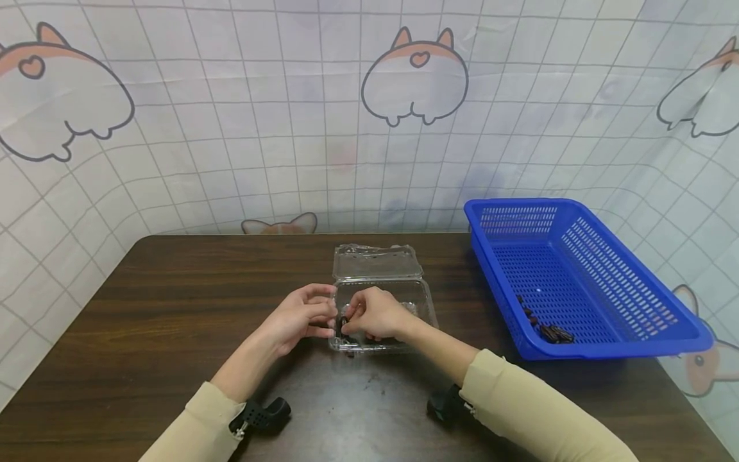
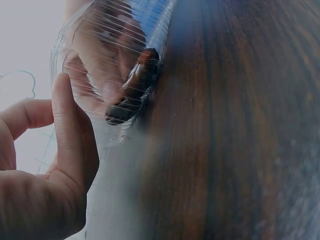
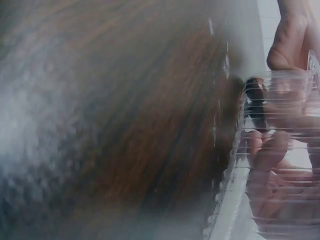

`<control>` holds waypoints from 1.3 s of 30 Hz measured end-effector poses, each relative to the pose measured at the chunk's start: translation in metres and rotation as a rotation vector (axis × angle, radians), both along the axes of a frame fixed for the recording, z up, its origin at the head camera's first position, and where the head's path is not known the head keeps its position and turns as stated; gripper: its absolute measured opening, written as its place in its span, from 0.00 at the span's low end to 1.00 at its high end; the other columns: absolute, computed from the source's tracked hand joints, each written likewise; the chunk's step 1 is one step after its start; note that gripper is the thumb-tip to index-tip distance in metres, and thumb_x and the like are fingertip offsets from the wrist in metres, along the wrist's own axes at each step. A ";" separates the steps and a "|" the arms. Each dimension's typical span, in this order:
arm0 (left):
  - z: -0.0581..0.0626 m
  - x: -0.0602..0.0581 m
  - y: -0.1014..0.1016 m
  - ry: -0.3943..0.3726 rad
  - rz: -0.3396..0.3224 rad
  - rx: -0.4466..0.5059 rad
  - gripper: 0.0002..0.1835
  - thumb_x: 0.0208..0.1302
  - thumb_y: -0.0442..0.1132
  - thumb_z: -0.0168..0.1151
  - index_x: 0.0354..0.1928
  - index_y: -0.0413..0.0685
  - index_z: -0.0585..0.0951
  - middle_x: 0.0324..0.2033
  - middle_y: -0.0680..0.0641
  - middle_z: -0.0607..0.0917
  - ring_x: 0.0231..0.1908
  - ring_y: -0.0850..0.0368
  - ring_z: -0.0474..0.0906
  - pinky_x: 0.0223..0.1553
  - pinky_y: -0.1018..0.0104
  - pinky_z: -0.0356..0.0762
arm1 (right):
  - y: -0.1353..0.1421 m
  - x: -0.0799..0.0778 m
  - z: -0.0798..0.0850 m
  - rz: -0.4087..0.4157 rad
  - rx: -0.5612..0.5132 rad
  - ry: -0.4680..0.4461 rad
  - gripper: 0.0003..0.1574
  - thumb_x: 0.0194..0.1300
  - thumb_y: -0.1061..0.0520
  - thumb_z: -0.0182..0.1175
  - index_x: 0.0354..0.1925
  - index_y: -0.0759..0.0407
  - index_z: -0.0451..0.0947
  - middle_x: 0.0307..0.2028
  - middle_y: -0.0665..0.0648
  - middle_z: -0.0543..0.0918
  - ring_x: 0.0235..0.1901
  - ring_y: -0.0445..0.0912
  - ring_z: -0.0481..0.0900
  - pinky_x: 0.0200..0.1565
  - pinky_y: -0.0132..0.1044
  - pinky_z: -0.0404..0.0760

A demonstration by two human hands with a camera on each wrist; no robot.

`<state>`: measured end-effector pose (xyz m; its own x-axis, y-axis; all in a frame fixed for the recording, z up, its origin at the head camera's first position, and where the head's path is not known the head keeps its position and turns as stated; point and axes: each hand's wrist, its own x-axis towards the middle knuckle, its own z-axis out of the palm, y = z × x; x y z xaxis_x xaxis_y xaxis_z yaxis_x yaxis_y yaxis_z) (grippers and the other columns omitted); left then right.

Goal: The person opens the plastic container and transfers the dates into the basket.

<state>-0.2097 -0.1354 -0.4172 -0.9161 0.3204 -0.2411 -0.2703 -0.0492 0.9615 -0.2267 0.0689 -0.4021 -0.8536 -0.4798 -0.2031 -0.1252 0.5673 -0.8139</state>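
Observation:
A clear plastic hinged box [image 1: 428,305] sits on the table with its lid [image 1: 378,263] folded open toward the back. My right hand [image 1: 378,314] reaches inside, its curled thumb and fingertips on a dark, glossy, elongated piece [image 2: 134,90] with a reddish-brown end. That piece [image 3: 256,102] stands against the box's left end, seen through ribbed plastic in both wrist views. Outside that end, my left hand [image 1: 297,321] touches the box edge with fairly straight fingers. The right fingertips are partly blurred by the plastic.
A blue perforated basket [image 1: 594,289] stands at the right of the table, with several dark elongated pieces [image 1: 555,333] gathered in its near left corner. The dark wood table [image 1: 173,321] ends at a tiled-pattern cloth [image 1: 277,128] behind.

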 end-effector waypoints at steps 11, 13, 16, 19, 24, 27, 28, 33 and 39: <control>0.000 0.000 -0.001 -0.001 0.000 0.002 0.29 0.68 0.27 0.58 0.70 0.34 0.65 0.42 0.43 0.77 0.32 0.56 0.80 0.35 0.63 0.87 | -0.005 0.002 0.000 -0.020 -0.006 0.045 0.14 0.56 0.63 0.76 0.40 0.63 0.83 0.29 0.51 0.85 0.29 0.41 0.81 0.32 0.32 0.80; 0.000 0.000 -0.001 0.001 0.001 0.001 0.29 0.69 0.27 0.58 0.70 0.34 0.64 0.42 0.43 0.77 0.32 0.56 0.80 0.35 0.63 0.87 | -0.005 0.003 0.000 -0.020 -0.017 0.033 0.13 0.56 0.64 0.75 0.40 0.64 0.84 0.29 0.51 0.85 0.31 0.42 0.81 0.33 0.32 0.79; 0.000 0.001 -0.001 0.006 -0.001 -0.002 0.29 0.69 0.27 0.58 0.71 0.33 0.64 0.42 0.43 0.78 0.33 0.56 0.80 0.35 0.62 0.87 | -0.004 0.004 0.000 -0.013 -0.059 -0.012 0.12 0.58 0.66 0.73 0.40 0.65 0.83 0.29 0.53 0.84 0.27 0.42 0.79 0.28 0.31 0.77; 0.000 0.001 -0.002 0.009 0.000 -0.001 0.29 0.69 0.27 0.57 0.70 0.33 0.64 0.41 0.43 0.78 0.33 0.56 0.80 0.35 0.63 0.87 | -0.004 0.005 0.000 -0.004 -0.102 -0.055 0.11 0.59 0.68 0.71 0.41 0.66 0.81 0.29 0.54 0.83 0.22 0.41 0.74 0.23 0.30 0.73; 0.000 0.001 -0.002 0.009 0.002 -0.004 0.29 0.68 0.27 0.57 0.70 0.33 0.65 0.42 0.43 0.78 0.33 0.55 0.80 0.35 0.63 0.87 | -0.004 0.004 0.000 -0.010 -0.127 -0.055 0.11 0.60 0.66 0.71 0.41 0.64 0.79 0.30 0.54 0.83 0.20 0.41 0.72 0.21 0.30 0.72; 0.000 0.000 -0.002 0.009 0.005 -0.009 0.29 0.68 0.27 0.58 0.70 0.33 0.65 0.43 0.42 0.78 0.33 0.55 0.80 0.35 0.63 0.87 | -0.003 0.003 -0.001 -0.019 -0.148 -0.046 0.11 0.61 0.65 0.71 0.41 0.62 0.80 0.30 0.54 0.83 0.22 0.41 0.72 0.22 0.31 0.71; 0.000 0.000 -0.002 0.009 0.006 -0.011 0.29 0.68 0.27 0.58 0.70 0.33 0.65 0.44 0.42 0.78 0.34 0.55 0.80 0.35 0.63 0.87 | -0.002 0.003 0.000 -0.025 -0.157 -0.049 0.10 0.62 0.65 0.70 0.41 0.62 0.80 0.30 0.54 0.83 0.22 0.42 0.72 0.23 0.31 0.71; 0.000 0.001 -0.001 0.004 0.008 -0.010 0.30 0.68 0.27 0.58 0.70 0.33 0.65 0.45 0.40 0.78 0.34 0.55 0.80 0.35 0.62 0.87 | 0.001 0.004 0.001 -0.042 -0.217 -0.063 0.10 0.63 0.65 0.68 0.43 0.62 0.80 0.30 0.53 0.83 0.24 0.42 0.73 0.25 0.31 0.72; 0.001 0.002 0.000 0.007 0.016 -0.012 0.30 0.67 0.27 0.58 0.70 0.33 0.65 0.44 0.42 0.78 0.33 0.55 0.79 0.35 0.62 0.87 | 0.005 0.005 0.005 -0.059 -0.243 -0.084 0.12 0.62 0.62 0.69 0.44 0.62 0.79 0.30 0.53 0.84 0.19 0.40 0.66 0.21 0.30 0.67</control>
<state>-0.2080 -0.1354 -0.4161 -0.9227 0.3031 -0.2384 -0.2628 -0.0420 0.9639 -0.2220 0.0734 -0.3972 -0.8663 -0.4733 -0.1594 -0.0241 0.3585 -0.9332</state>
